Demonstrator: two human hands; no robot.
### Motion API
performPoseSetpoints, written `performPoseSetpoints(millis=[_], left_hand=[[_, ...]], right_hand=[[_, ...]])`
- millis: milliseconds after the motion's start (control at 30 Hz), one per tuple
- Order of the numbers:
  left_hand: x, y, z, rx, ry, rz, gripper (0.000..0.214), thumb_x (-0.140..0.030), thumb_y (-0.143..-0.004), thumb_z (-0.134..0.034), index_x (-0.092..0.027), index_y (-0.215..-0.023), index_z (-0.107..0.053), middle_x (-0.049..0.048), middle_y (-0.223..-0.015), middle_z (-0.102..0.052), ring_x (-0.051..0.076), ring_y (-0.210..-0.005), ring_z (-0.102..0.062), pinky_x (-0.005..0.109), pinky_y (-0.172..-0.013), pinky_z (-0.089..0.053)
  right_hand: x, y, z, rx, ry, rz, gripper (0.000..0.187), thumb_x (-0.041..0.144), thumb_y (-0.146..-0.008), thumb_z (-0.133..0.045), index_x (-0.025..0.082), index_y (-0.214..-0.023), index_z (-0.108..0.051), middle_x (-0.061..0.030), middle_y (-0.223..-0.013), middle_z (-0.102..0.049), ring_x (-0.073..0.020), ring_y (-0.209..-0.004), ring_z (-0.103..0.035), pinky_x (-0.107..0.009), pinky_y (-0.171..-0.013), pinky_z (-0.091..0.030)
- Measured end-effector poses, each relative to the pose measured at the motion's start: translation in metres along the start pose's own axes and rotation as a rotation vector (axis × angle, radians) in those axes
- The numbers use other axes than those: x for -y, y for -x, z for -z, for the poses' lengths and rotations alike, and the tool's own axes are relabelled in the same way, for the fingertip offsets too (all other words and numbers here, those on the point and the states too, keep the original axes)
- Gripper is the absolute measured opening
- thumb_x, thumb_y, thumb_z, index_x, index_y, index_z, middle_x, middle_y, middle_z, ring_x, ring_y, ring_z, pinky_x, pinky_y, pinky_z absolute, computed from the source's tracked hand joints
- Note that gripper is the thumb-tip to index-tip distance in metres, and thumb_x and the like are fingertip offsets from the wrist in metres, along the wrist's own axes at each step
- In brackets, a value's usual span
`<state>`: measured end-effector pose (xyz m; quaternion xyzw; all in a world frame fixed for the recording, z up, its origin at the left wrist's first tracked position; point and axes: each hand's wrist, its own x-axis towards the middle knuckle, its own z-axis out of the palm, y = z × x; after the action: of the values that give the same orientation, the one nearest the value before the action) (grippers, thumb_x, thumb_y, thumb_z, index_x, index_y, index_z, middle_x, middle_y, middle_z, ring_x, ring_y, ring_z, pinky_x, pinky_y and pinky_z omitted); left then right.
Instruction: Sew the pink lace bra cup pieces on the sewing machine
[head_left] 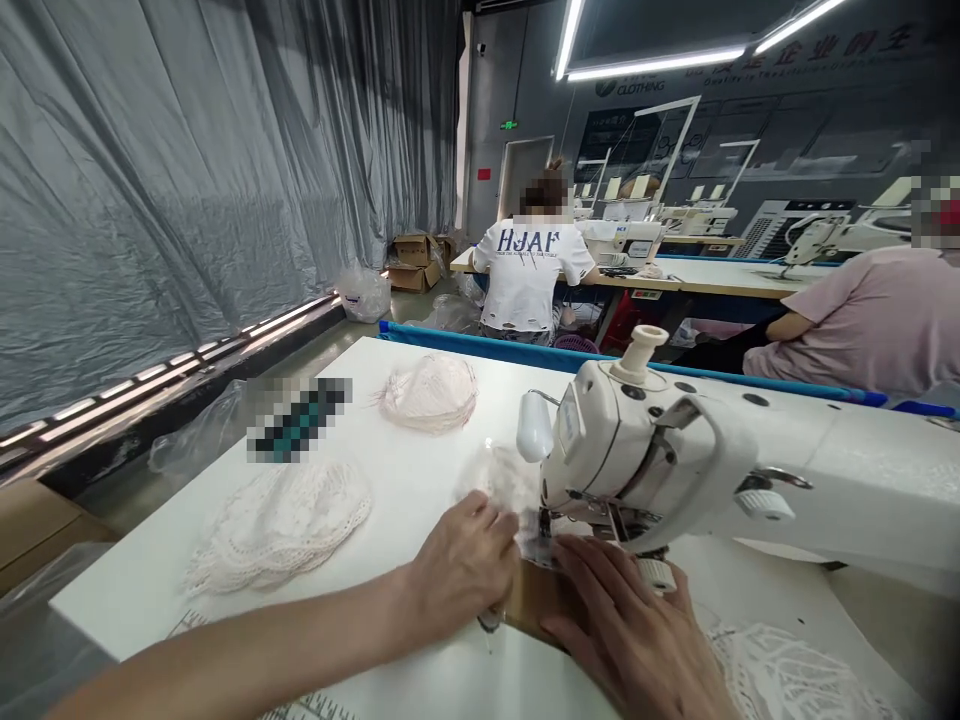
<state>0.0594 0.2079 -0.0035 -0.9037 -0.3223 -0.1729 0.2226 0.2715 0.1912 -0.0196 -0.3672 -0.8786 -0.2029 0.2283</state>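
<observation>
On the left, a lace stack (289, 520) is seen spread on the white table (409, 480), and beyond it, towards the back edge, a second stack (429, 392) is set down. On to the left hand (466, 555): fingers curled in, closed on the lace piece (496, 472), whose pale bulk is shown just past the knuckles. From there the lace is stretched rightwards to the foot (545, 522), under the machine head (630, 430). Its long axis cannot be made out; too much is blurred or covered. Everything is hung on this short gap: the foot is placed at the far end of the space between the hands, with the lace bulk on the left hand's side, that hand being nearer. Then the right hand (630, 620), laid out long, thumb spread away, fingertips placed just beside the foot; whether cloth is pinched beneath cannot be told. Far right, loose lace (802, 670) is heaped by the wrist.
</observation>
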Motion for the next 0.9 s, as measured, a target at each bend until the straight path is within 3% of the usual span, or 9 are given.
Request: performPoseSetpoints(millis=[100,167,267,367,500,600,733,833,900], left_hand=[[-0.015,0.026,0.028,0.032,0.037,-0.014,0.012,-0.002,-0.08,-0.048,-0.013,-0.077,-0.053,0.0105,-0.101,-0.061,0.015,-0.071,-0.051,0.029,-0.064,-0.04],[-0.022,0.041,0.045,0.053,0.031,-0.018,0.012,-0.003,-0.08,-0.046,-0.013,-0.079,-0.054,0.0116,-0.107,-0.06,0.015,-0.073,-0.052,0.03,-0.067,-0.041],[-0.028,0.057,0.063,0.084,0.009,-0.054,0.014,-0.004,-0.078,-0.044,-0.012,-0.082,-0.055,0.0126,-0.098,-0.063,0.016,-0.07,-0.052,0.031,-0.068,-0.041],[-0.03,0.066,0.072,0.064,0.011,-0.077,0.014,-0.014,-0.084,-0.043,-0.012,-0.077,-0.055,0.0135,-0.086,-0.063,0.017,-0.065,-0.051,0.032,-0.064,-0.039],[-0.028,0.059,0.081,0.136,0.106,-0.027,0.018,-0.021,-0.088,-0.046,-0.015,-0.072,-0.052,0.0048,-0.065,-0.057,0.015,-0.059,-0.046,0.031,-0.064,-0.037],[-0.019,0.036,0.079,0.201,0.269,0.052,0.013,-0.007,-0.085,-0.044,-0.014,-0.081,-0.053,0.0023,-0.073,-0.06,0.014,-0.07,-0.05,0.031,-0.071,-0.036],[-0.004,0.001,0.056,0.245,0.552,0.016,0.052,0.006,-0.076,-0.041,-0.018,-0.122,-0.043,0.0042,-0.113,-0.06,0.018,-0.107,-0.047,0.035,-0.084,-0.031],[0.006,-0.013,0.037,0.398,0.776,-0.023,0.061,0.001,-0.077,-0.047,-0.024,-0.131,-0.037,0.0017,-0.108,-0.062,0.02,-0.112,-0.044,0.037,-0.086,-0.029],[0.012,-0.015,0.029,0.457,0.857,0.053,0.052,-0.005,-0.081,-0.051,-0.026,-0.128,-0.043,0.0003,-0.094,-0.065,0.02,-0.107,-0.045,0.037,-0.086,-0.028]], right_hand=[[0.015,-0.004,0.006,-0.108,-0.099,-0.007,0.031,0.035,-0.096,-0.038,0.016,-0.102,-0.063,-0.0094,-0.097,-0.071,-0.0243,-0.086,-0.061,-0.038,-0.076,-0.036],[0.022,-0.005,0.011,-0.159,-0.17,0.058,0.032,0.021,-0.097,-0.032,0.017,-0.094,-0.064,-0.0075,-0.09,-0.072,-0.0222,-0.084,-0.06,-0.035,-0.072,-0.036],[0.026,-0.006,0.02,-0.126,-0.266,0.187,0.044,0.01,-0.096,-0.021,0.016,-0.091,-0.064,-0.0071,-0.086,-0.071,-0.0179,-0.074,-0.059,-0.032,-0.066,-0.036],[0.025,-0.007,0.027,-0.078,-0.34,0.218,0.045,0.016,-0.098,-0.02,0.016,-0.091,-0.064,-0.0071,-0.083,-0.07,-0.0161,-0.066,-0.058,-0.031,-0.061,-0.036],[0.024,-0.008,0.029,-0.075,-0.352,0.268,0.041,0.011,-0.096,-0.022,0.016,-0.091,-0.063,-0.0082,-0.082,-0.07,-0.0162,-0.066,-0.059,-0.03,-0.059,-0.039],[0.025,-0.008,0.028,-0.089,-0.347,0.264,0.04,0.006,-0.094,-0.024,0.016,-0.09,-0.062,-0.0078,-0.083,-0.071,-0.0155,-0.065,-0.061,-0.03,-0.059,-0.039],[0.026,-0.003,0.025,-0.154,-0.353,0.265,0.038,0.01,-0.096,-0.024,0.013,-0.092,-0.061,-0.0108,-0.084,-0.071,-0.018,-0.074,-0.063,-0.031,-0.063,-0.041],[0.025,0.001,0.025,-0.12,-0.362,0.266,0.037,0.016,-0.097,-0.024,0.011,-0.099,-0.061,-0.0146,-0.091,-0.07,-0.0206,-0.08,-0.062,-0.033,-0.064,-0.042],[0.022,0.004,0.026,-0.062,-0.367,0.255,0.035,0.016,-0.096,-0.026,0.011,-0.099,-0.061,-0.0154,-0.093,-0.07,-0.0202,-0.076,-0.061,-0.033,-0.062,-0.042]])
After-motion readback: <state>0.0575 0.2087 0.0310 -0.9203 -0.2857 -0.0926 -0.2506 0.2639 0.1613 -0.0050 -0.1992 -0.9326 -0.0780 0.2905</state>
